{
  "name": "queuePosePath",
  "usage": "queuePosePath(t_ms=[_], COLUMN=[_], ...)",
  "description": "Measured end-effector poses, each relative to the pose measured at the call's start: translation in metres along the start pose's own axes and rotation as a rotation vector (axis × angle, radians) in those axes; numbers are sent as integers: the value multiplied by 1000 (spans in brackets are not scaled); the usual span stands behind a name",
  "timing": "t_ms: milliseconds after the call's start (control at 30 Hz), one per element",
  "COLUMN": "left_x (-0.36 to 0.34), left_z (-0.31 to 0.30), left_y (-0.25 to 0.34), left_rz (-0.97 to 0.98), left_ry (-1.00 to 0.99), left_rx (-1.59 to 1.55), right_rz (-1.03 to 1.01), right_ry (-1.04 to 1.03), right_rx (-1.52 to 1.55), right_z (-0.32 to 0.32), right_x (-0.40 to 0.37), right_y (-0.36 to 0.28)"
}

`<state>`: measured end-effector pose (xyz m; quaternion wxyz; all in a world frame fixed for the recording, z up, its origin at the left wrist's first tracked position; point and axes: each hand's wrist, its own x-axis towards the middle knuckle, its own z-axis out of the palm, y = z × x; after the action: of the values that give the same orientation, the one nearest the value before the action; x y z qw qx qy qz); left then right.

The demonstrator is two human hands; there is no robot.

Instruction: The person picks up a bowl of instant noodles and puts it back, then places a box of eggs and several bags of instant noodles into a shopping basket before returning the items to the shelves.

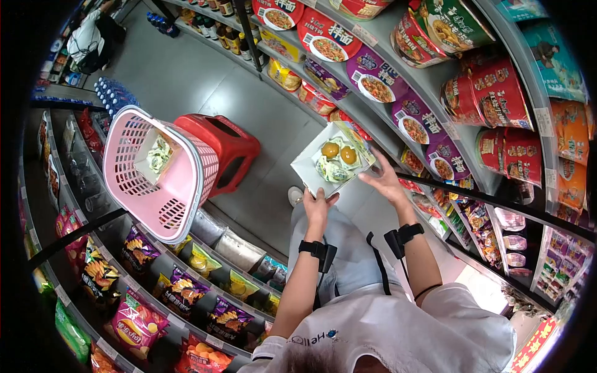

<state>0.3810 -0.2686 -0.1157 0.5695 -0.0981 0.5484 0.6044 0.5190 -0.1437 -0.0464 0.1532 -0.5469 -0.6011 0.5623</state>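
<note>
A white open box point(305, 163) is held up in front of my body. Inside it lie two round orange-brown items point(339, 153) and several green-and-white wrapped pieces point(333, 171). My left hand point(318, 208) grips the box's near edge from below, and my right hand point(384, 180) has its fingers at the right side of the box. To the left, a pink basket point(152, 199) rests on a red stool point(239, 146). Another white box point(146, 163) with green-and-white wrapped pieces sits in the basket.
Shelves of instant noodle tubs point(485, 96) rise on the right. Lower shelves with snack bags point(137, 323) curve along the left and front. Bottled water point(115, 96) stands beyond the basket. Another person point(90, 40) is at the far upper left. Grey floor point(168, 65) shows between the shelves.
</note>
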Motion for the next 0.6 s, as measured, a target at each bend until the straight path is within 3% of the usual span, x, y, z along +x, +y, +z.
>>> queuePosePath(t_ms=[67,167,267,433,533,600], left_x=[9,16,27,68,92,121], left_z=[-1,-1,-5,8,40,63], left_y=[-6,-16,-23,-39,-38,-56], left_rz=[-78,-183,-172,24,138,192], left_ry=[-17,-28,-41,-1,-13,20], left_rx=[40,86,142,406,522,698], right_rz=[14,205,304,368,331,319], right_ry=[104,162,140,159,150,97], right_rx=[-76,216,382,697,764,645], right_z=[15,27,24,20,18,20], right_x=[4,7,21,56,82,98], right_y=[16,12,35,76,89,100])
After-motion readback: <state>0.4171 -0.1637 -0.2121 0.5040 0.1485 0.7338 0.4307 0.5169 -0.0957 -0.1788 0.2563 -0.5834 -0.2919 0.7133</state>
